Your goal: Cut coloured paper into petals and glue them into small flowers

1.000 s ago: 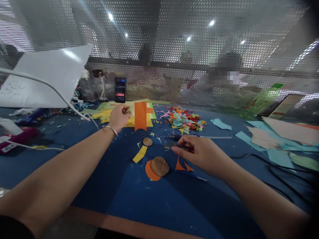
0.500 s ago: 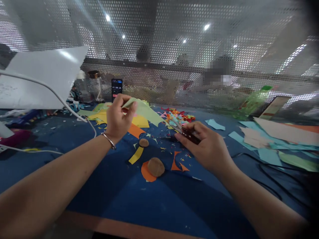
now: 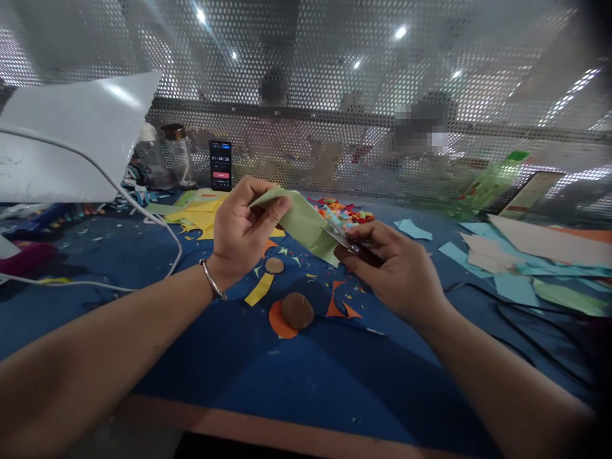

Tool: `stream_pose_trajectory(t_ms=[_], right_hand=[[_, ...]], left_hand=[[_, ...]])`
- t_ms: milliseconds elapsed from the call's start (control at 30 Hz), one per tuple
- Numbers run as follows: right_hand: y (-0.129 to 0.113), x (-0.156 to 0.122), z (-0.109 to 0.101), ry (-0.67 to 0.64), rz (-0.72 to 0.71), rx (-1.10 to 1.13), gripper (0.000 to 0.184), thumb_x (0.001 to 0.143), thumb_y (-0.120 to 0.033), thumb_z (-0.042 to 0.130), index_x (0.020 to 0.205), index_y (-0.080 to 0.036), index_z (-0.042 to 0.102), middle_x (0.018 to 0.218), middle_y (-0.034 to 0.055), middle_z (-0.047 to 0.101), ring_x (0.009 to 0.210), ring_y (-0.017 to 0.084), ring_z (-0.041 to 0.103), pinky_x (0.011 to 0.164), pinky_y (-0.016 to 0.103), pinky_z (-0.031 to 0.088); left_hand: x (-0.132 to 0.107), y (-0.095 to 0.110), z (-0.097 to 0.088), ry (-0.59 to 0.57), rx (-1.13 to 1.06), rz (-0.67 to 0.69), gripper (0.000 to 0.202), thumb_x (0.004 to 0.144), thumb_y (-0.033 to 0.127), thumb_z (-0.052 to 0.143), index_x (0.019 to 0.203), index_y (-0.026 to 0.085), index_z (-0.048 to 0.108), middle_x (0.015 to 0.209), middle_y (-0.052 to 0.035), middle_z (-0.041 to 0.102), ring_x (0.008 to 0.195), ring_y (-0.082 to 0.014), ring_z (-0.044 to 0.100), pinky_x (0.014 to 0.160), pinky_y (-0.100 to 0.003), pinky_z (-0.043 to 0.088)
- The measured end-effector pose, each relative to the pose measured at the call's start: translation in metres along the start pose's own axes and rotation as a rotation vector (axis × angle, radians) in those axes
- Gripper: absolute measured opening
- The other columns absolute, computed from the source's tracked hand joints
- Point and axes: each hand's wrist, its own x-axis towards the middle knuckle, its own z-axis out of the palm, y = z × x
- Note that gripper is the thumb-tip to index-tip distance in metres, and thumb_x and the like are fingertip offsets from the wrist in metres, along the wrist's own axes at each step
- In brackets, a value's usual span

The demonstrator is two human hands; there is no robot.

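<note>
- From where I stand, the left hand (image 3: 246, 233) pinches the light green paper (image 3: 308, 226) between thumb and fingers at its upper left end; a silvery bracelet (image 3: 210, 279) circles the wrist.
- That paper hangs above the blue tabletop (image 3: 268, 376), slanting down toward the right hand (image 3: 392, 264).
- The right hand's fingers curl around the dark handles of a pair of scissors (image 3: 342, 239), whose blades overlap the paper's right end; I can't tell how deep any cut runs.
- Below the paper, a small brown disc (image 3: 274, 265) touches or nearly touches a yellow paper strip (image 3: 259, 290).
- Nearer the person, a larger brown disc (image 3: 297, 311) partly covers an orange paper circle (image 3: 278, 322).
- Just right of these lie orange offcuts (image 3: 336, 303).
- Beyond the scissors sits a heap of many-coloured scraps (image 3: 349, 213).
- Behind the left hand, a phone (image 3: 220, 166) stands upright, showing a timer.
- Light blue sheets (image 3: 516, 290) lie at far right.
</note>
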Motion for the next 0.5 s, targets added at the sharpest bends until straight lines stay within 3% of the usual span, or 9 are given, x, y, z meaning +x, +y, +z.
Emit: stream_pose_trajectory(t_ms=[167, 400, 500], right_hand=[[-0.002, 0.0, 0.0, 0.067, 0.039, 0.048, 0.031, 0.081, -0.04, 0.069, 0.105, -0.022, 0.062, 0.089, 0.0037, 0.063, 0.073, 0.016, 0.06, 0.064, 0.029, 0.05], [0.003, 0.003, -0.005, -0.105, 0.085, 0.09, 0.021, 0.082, -0.039, 0.067, 0.088, -0.019, 0.065, 0.08, 0.0033, 0.064, 0.07, 0.017, 0.059, 0.062, 0.029, 0.047], [0.006, 0.003, -0.006, -0.094, 0.13, 0.165, 0.026, 0.083, -0.044, 0.067, 0.089, -0.019, 0.064, 0.073, 0.0003, 0.059, 0.06, 0.014, 0.054, 0.054, 0.027, 0.043]], left_hand=[[0.0, 0.001, 0.001, -0.012, -0.005, -0.031, 0.02, 0.085, 0.04, 0.069, 0.08, 0.023, 0.058, 0.069, 0.0032, 0.058, 0.057, -0.0091, 0.054, 0.051, -0.019, 0.051], [0.0, -0.005, 0.003, 0.017, -0.096, -0.115, 0.027, 0.084, 0.046, 0.069, 0.08, 0.023, 0.056, 0.068, 0.004, 0.056, 0.056, -0.0092, 0.057, 0.051, -0.021, 0.051], [0.002, -0.01, 0.001, -0.049, -0.154, -0.271, 0.03, 0.09, 0.051, 0.057, 0.082, 0.022, 0.055, 0.068, 0.0013, 0.06, 0.057, -0.0114, 0.061, 0.051, -0.023, 0.051]])
